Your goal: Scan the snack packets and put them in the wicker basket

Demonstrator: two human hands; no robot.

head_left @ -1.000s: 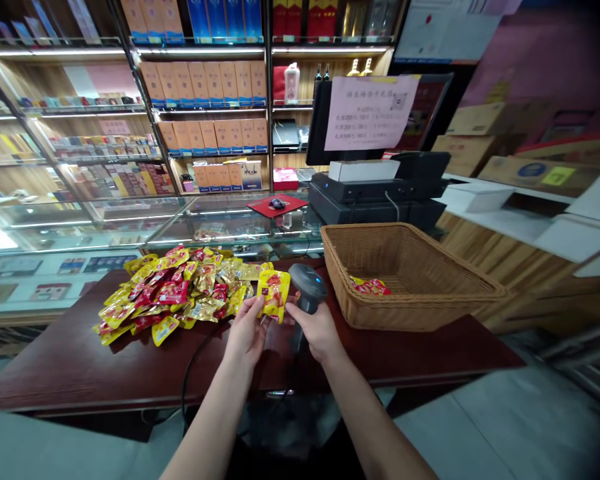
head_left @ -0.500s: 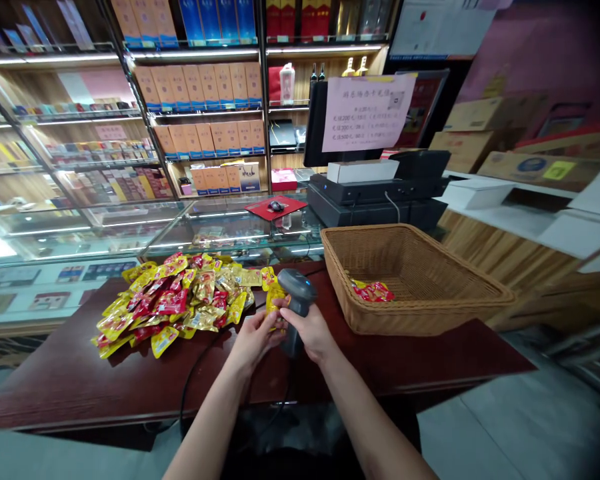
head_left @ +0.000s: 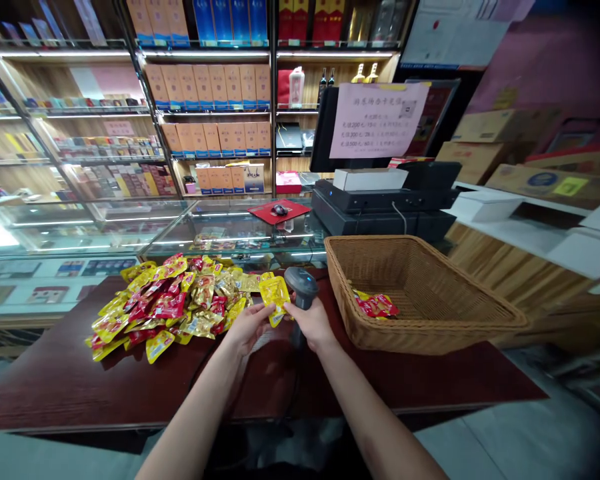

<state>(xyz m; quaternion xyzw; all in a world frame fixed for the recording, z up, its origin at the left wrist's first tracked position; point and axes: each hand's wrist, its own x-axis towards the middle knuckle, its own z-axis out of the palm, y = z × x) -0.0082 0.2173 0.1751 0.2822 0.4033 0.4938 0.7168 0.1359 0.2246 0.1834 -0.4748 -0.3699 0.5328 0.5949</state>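
Pinched between the fingers of my left hand (head_left: 249,327) is a yellow snack packet (head_left: 275,297), held up over the table. My right hand (head_left: 313,323) is wrapped round the handle of a dark grey barcode scanner (head_left: 301,283), and its thumb reaches the packet's lower right edge. The scanner head is just right of the packet. A heap of yellow, red and gold packets (head_left: 170,300) lies to the left. To the right stands a brown wicker basket (head_left: 430,337) with a few red and yellow packets (head_left: 377,305) at its left end.
All this is on a dark red table (head_left: 145,393). Behind it are a glass display counter (head_left: 220,220), a red mouse pad (head_left: 295,209) with a mouse, and a black register (head_left: 370,220) with a monitor bearing a paper sign (head_left: 375,120). Stocked shelves line the back.
The yellow packet has come up into clearer view, its broad face now showing beside the scanner. The scanner head sits slightly further right. The whole view has shifted a little.
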